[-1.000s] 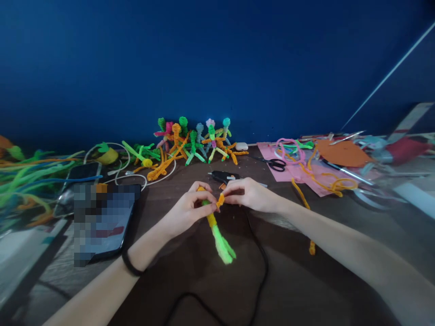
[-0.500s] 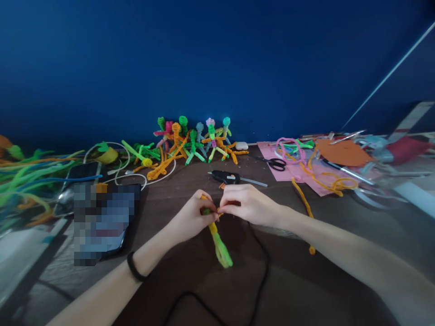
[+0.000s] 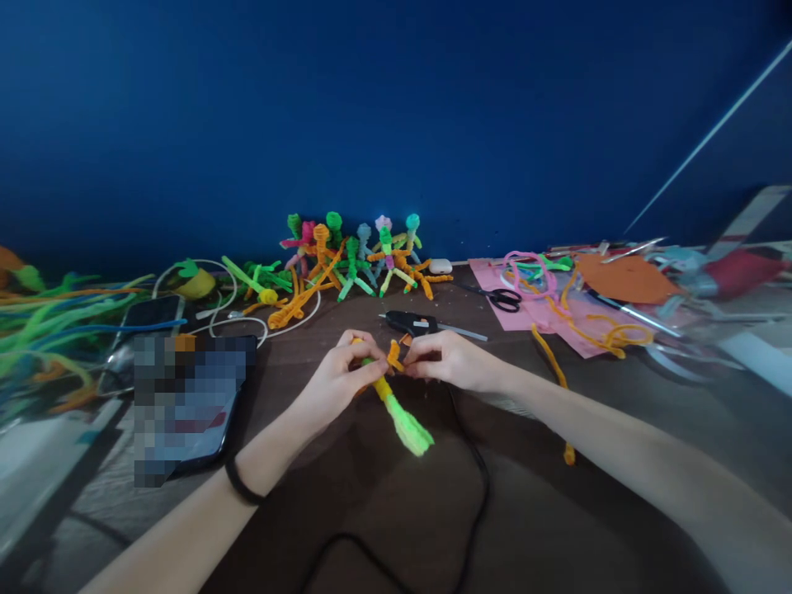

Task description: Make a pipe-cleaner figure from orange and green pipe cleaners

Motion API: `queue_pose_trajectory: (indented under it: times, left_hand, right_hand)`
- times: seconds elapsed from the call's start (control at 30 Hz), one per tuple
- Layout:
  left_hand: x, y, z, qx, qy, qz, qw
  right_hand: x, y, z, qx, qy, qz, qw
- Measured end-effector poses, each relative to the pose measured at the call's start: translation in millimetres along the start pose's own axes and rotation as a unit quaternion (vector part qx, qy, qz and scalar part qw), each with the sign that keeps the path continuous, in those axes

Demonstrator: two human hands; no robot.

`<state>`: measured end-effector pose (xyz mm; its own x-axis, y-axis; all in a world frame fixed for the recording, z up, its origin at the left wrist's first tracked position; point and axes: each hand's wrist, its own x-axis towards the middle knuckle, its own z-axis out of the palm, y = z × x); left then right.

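Note:
My left hand [image 3: 339,376] is closed around the yellow upper part of a pipe cleaner bundle [image 3: 408,426], whose bright green looped end hangs out down to the right. Between my two hands a short bent orange pipe cleaner end [image 3: 394,356] sticks up from the bundle. The fingertips of my right hand [image 3: 446,360] are pinched at that orange end. Just beyond the hands lies a black glue gun [image 3: 409,322] with a clear glue stick in its rear. Fingers hide part of the bundle's middle.
Several pipe cleaner figures [image 3: 351,266] stand against the blue wall. A phone [image 3: 204,404] and loose pipe cleaners [image 3: 55,322] lie left. Right are scissors [image 3: 504,299], pink paper [image 3: 582,334] and an orange pipe cleaner [image 3: 553,371]. A black cord [image 3: 483,487] crosses the near table.
My left hand has shifted slightly left and up, and the bundle's green end has swung up and right. My fingertips have moved apart, and the bent orange end now shows between them.

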<state>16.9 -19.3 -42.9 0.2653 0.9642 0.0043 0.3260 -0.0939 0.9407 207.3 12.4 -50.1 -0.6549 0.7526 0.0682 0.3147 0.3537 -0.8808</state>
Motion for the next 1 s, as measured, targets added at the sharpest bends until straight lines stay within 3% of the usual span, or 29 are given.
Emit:
queue_pose_trajectory:
  times: [0.2,0.5,0.6,0.83,1.0]
  left_hand:
    - [-3.7,3.7,-2.0,-0.005,-0.119,0.045,0.992]
    - [-4.2,4.6,0.3,0.127,-0.150,0.070,0.978]
    - [-2.7,1.3,1.6,0.141,-0.129,0.067,0.979]
    - [-0.9,0.9,5.4,0.124,-0.011,0.028,0.992]
    - [-0.5,3.2,4.2,0.093,0.060,0.007,0.994]
  right_hand:
    - [-1.7,-1.2,-1.9,-0.003,-0.007,-0.014,1.000]
    - [-8.0,-13.3,-1.2,-0.157,0.047,-0.135,0.977]
    - [-9.9,-17.1,2.0,-0.219,0.051,-0.177,0.958]
    - [-13.7,-19.5,11.0,-0.347,0.065,-0.221,0.909]
    - [-13.4,-19.9,16.2,-0.240,0.115,-0.205,0.942]
